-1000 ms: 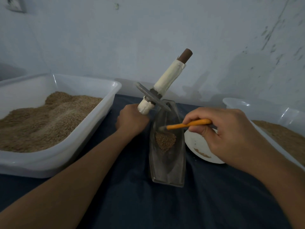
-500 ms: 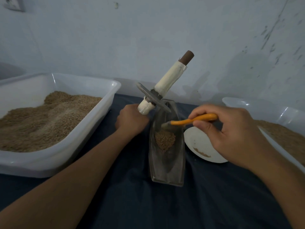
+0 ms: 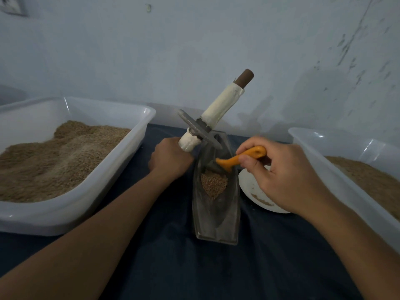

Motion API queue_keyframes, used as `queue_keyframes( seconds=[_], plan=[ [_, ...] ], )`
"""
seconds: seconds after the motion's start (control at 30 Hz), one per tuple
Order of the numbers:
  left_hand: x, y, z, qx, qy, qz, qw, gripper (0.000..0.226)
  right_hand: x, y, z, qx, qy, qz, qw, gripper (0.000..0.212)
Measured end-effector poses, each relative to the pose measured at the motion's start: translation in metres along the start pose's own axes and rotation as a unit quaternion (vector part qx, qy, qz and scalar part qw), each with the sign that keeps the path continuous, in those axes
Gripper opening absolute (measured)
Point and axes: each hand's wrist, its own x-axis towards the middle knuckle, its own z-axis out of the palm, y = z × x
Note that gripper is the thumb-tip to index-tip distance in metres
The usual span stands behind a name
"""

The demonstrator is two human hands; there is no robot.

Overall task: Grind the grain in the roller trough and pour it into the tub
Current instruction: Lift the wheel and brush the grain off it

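1. Two hands busy: left hand (image 3: 171, 159) is fisted round the lower cloth-wrapped end of the grinder axle, a wooden rod wrapped in white cloth w/ a grey metal disc wheel (image 3: 200, 129) on it; the rod tilts up to the right, wheel lifted off the grain, its lower edge at the far rim
2. Right hand (image 3: 281, 174) pinches the small orange plastic-handled brush (image 3: 240, 158) btwn thumb & curled fingers; bristle end points down into the far part of the boat-shaped grey metal roller trough (image 3: 216, 213)
3. Small heap of brown grain (image 3: 214, 184) sits in the trough middle, looks still coarse, so grinding prob not finished
4. White plastic tub on the left (image 3: 138, 135) is part full of brown grain/meal; a 2nd clear plastic tub on the right (image 3: 337, 161) also holds some. Can't tell which one is the pour target
5. White round saucer (image 3: 249, 187) w/ a few crumbs lies just beside the trough, partly under the right hand; all on dark blue cloth (image 3: 173, 267)
6. Risks (my guess): wheel is held one-handed & tilted, could slip and drop into the trough, scattering grain or hitting the brush fingers
7. Brushing too hard may flick grain over the low trough rim onto the cloth
8. Trough is narrow, nothing steadies it; a sideways knock from the wheel could tip it toward the saucer
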Motion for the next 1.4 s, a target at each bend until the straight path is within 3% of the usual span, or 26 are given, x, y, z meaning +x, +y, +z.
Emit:
queue_keyframes(
  seconds=[0.17, 0.37, 0.63, 0.8, 1.1, 1.3, 1.4],
  plan=[
    [0.0, 0.001, -0.001, 0.0, -0.003, 0.0, 1.0, 0.012, 0.005, -0.003, 0.005, -0.008, 0.037, 0.027, 0.999, 0.007],
    [-0.001, 0.003, -0.001, 0.002, 0.013, -0.008, 1.0, 0.013, -0.002, -0.011, 0.002, -0.022, -0.051, -0.001, 0.998, 0.006],
    [-0.001, 0.003, -0.002, 0.008, 0.006, 0.002, 1.0, 0.014, 0.002, -0.015, -0.019, -0.039, -0.049, -0.012, 0.998, 0.007],
    [-0.003, 0.005, -0.002, 0.009, 0.011, -0.009, 1.0, 0.014, -0.004, -0.018, -0.01, -0.038, -0.112, -0.013, 0.993, 0.006],
    [-0.002, 0.004, -0.003, 0.013, 0.015, 0.001, 1.0, 0.014, -0.001, -0.017, -0.031, -0.025, -0.027, -0.029, 0.999, 0.009],
    [0.002, 0.001, -0.008, 0.062, 0.035, 0.015, 0.997, 0.014, -0.021, -0.005, -0.045, -0.011, 0.038, 0.009, 0.999, 0.019],
    [0.004, 0.0, -0.009, 0.08, 0.044, 0.033, 0.995, 0.02, -0.036, 0.002, -0.052, -0.086, 0.035, 0.019, 0.995, 0.019]
  ],
)
